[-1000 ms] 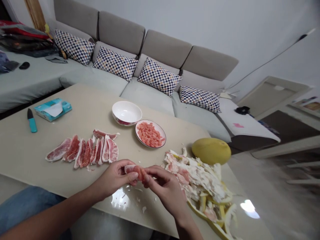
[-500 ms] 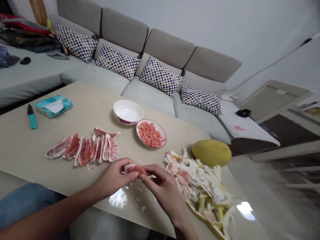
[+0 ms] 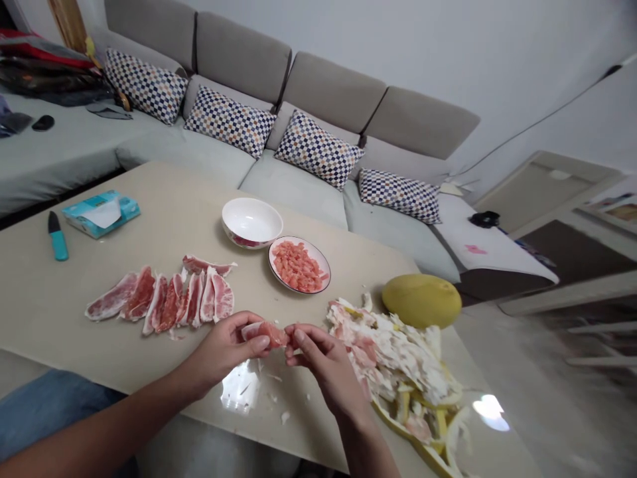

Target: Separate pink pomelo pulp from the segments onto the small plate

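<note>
My left hand (image 3: 226, 348) is closed around a pink pomelo segment (image 3: 273, 334), its flesh bared at the right end. At that end, the thumb and fingers of my right hand (image 3: 321, 358) pinch a small bit of pomelo flesh (image 3: 292, 340), mostly hidden by the fingertips. To the left lies a row of pomelo segments (image 3: 172, 302) still in pale skin. Beyond my hands, loose pink pulp (image 3: 299, 267) fills a plate (image 3: 326, 284). A white bowl (image 3: 252, 218) touches or nearly touches the plate's far side.
A heap of white pith and yellow rind (image 3: 398, 358) spreads at the right, with a whole pomelo (image 3: 421, 301) behind it. Tissues (image 3: 102, 214) and a teal-handled knife (image 3: 58, 238) lie far left on the table (image 3: 164, 192). A sofa (image 3: 293, 172) stands along the far side.
My right fingertips have drawn slightly right, away from my left hand, and more bared flesh shows between them. The view has shifted a little; the other things stay in place.
</note>
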